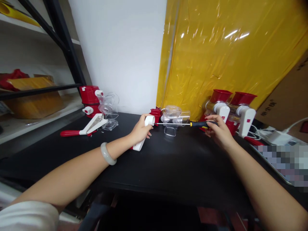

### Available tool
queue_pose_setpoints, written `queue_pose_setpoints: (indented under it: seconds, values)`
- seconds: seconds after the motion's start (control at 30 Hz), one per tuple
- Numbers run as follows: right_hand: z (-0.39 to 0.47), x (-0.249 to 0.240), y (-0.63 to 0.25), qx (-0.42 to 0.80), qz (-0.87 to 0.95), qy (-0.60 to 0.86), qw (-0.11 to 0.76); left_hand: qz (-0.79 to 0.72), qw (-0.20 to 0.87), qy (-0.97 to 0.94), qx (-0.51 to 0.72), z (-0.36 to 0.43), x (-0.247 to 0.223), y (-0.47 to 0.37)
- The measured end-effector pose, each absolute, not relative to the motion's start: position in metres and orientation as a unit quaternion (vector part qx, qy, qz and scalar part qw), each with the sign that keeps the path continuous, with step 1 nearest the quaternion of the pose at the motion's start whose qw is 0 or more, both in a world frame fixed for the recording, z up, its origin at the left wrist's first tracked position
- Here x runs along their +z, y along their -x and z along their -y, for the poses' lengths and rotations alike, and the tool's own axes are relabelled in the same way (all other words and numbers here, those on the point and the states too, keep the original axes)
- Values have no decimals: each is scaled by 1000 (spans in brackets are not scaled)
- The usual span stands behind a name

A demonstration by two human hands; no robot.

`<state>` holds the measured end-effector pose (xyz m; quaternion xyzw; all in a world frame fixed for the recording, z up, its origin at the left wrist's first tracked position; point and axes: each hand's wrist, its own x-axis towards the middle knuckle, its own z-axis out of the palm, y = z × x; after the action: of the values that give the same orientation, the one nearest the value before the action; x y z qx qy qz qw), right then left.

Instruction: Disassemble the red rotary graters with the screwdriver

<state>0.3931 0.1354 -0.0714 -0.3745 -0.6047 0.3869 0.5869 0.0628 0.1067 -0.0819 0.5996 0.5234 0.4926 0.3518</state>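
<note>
My left hand (141,130) is closed around a white crank handle (139,145), raised over the black table (168,166). Between the fingers of my right hand (219,132) is the dark grip of a screwdriver (201,124) with a yellow collar. Its long metal shaft lies nearly level and points left, the tip at the round end of the crank handle. Whether the tip sits inside that end I cannot tell. Just behind the shaft are clear plastic housings (172,112) and a small red part (156,112).
At the left stand red bases (89,96), clear plastic parts (109,106) and white crank handles with a red grip (69,133). Two assembled drum graters (222,96) with red hoppers stand at the right, near a white power strip (279,136). Shelves (14,128) border the left.
</note>
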Motion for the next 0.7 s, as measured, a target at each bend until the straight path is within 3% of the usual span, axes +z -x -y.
queue_pose_setpoints:
  seconds: [0.13, 0.33, 0.53, 0.7]
  values:
    - [-137, -70, -395, 415, 615, 341, 578, -521, 353, -602, 491, -108, -83, -62]
    - [-136, -70, -398, 335, 650, 459, 505, -523, 353, -601, 491, -107, -83, -62]
    - [-135, -70, -398, 370, 635, 367, 570, -526, 353, -600, 488, -105, -80, -63]
    - [-134, -68, -399, 365, 656, 396, 529, -526, 351, -599, 491, -106, -81, -63]
